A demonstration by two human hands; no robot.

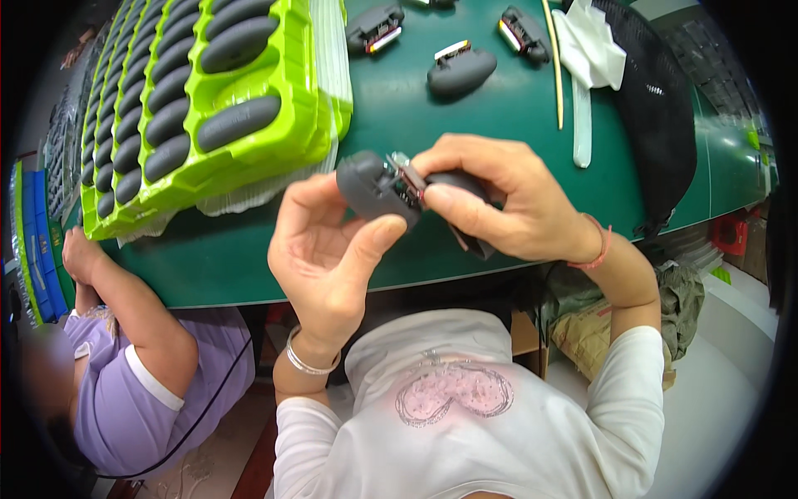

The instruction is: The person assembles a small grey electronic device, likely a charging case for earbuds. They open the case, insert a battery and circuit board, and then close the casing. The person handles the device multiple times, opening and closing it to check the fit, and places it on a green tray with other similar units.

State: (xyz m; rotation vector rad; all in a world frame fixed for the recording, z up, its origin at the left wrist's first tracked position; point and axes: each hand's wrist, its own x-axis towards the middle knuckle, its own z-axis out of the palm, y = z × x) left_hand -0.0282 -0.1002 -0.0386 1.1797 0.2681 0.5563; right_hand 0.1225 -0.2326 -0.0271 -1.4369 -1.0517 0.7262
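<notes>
A green tray (301, 62) stood at left; the left hand (320, 258) pinched a dark case (364, 185) above the table (515, 108) (long axis sloping down rightward); the right hand (519, 200) held another dark piece (462, 182), touching a metal part (407, 174).

The green tabletop (233, 258) is the reference surface. Its far right portion carries a thin wooden stick (555, 75), a crumpled white tissue (592, 46) and a narrow white strip (581, 125). A black mesh item (652, 108) extends to the tabletop's near edge at right. Below that edge, on the right side, are a cardboard box (528, 337), a brown sack (586, 333), a grey-green cloth (683, 308) and a red object (730, 234). At the tabletop's near left edge is a co-worker in a lavender shirt (158, 366). Blue bins (46, 241) occupy the area left of the tabletop.
</notes>
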